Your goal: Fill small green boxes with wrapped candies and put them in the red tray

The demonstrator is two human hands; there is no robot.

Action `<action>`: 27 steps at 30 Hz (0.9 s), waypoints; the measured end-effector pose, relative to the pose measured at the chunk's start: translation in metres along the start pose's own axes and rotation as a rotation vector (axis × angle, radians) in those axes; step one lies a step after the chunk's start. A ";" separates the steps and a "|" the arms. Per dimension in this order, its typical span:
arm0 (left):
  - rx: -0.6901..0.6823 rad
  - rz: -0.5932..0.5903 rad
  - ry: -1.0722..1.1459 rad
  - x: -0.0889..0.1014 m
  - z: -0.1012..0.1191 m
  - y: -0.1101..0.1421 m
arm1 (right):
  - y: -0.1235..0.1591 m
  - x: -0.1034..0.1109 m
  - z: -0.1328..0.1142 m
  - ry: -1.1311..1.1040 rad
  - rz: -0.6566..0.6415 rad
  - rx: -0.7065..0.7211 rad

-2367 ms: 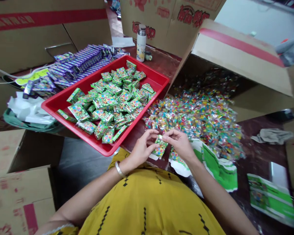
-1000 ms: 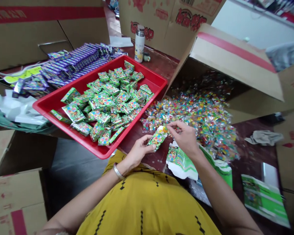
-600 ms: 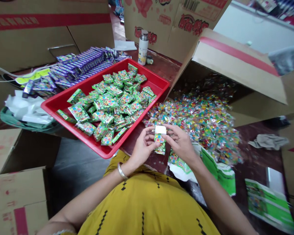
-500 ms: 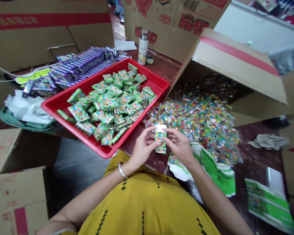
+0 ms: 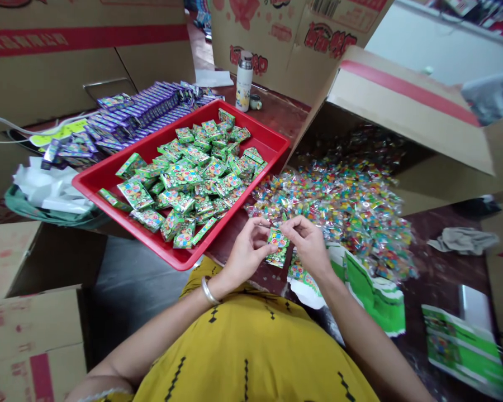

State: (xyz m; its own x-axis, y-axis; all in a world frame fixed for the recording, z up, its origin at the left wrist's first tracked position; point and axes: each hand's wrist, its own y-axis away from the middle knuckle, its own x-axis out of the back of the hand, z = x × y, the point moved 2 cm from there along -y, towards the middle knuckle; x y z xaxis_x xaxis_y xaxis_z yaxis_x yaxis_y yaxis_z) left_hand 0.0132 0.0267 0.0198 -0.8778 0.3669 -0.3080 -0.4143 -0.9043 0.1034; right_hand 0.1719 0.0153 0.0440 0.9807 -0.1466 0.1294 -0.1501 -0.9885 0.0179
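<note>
My left hand (image 5: 249, 245) grips a small green printed candy box (image 5: 278, 245) by its side, thumb on the front. Fingers of my right hand (image 5: 305, 243) are pinched together at the box's upper right corner; the top flap is mostly hidden by them. The box is held upright just in front of my body, above the dark red table. Under my right wrist lie more flat green printed boxes (image 5: 300, 272) on torn white and green wrapping (image 5: 373, 301). Beyond my hands spreads a heap of clear candy packets (image 5: 339, 204) with colourful pieces.
A red tray (image 5: 184, 261) of filled-looking green boxes stands on the left, with rows of purple boxes (image 5: 151, 109) behind. An open carton (image 5: 411, 95) lies behind the packets. A flask (image 5: 243, 84), small cup (image 5: 255, 102) and grey cloth (image 5: 463, 240) are also around.
The white flap that stood up at the box's top no longer shows. My right fingers have moved up to that top edge, and the box is tilted slightly.
</note>
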 end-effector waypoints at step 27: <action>-0.369 0.249 -0.765 0.070 0.103 -0.074 | -0.001 0.051 0.004 0.268 -0.061 -0.041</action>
State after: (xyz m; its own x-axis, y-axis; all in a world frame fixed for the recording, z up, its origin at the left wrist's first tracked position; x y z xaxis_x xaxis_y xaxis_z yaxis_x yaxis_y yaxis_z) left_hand -0.0427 0.1420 0.0877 -0.9073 0.0757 0.4136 -0.2013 -0.9418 -0.2692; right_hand 0.2229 0.0081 0.0471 0.9207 -0.0663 0.3846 -0.1020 -0.9921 0.0733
